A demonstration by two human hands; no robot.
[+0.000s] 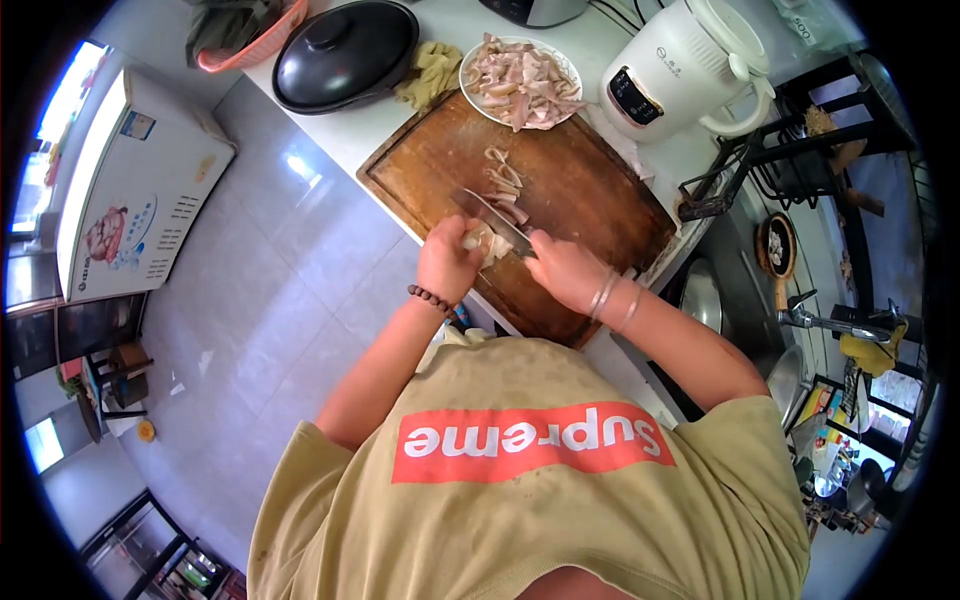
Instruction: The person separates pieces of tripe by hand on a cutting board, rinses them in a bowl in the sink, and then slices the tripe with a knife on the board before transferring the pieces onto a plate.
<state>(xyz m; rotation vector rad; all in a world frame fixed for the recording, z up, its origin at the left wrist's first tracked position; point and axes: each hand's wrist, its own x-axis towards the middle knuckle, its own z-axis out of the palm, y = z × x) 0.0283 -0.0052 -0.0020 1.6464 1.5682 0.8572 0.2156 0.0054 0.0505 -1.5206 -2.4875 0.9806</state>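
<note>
With my right hand (565, 272) I grip the handle of a kitchen knife (497, 220), its blade slanting away to the left across the board. My left hand (450, 258) is closed on a pale piece of meat (486, 245), right beside the blade. Several cut meat strips (506, 180) lie on the wooden cutting board (590, 200) just beyond the knife. At the board's far edge stands a white plate (572, 118) heaped with sliced meat (520, 82). Part of the handle is hidden by my fingers.
A black lidded pot (345, 55) and a yellowish cloth (430, 72) sit at the far left of the counter. The white electric jug (675, 75) is at the back right, near a black rack (800, 165). A sink (703, 290) is on the right.
</note>
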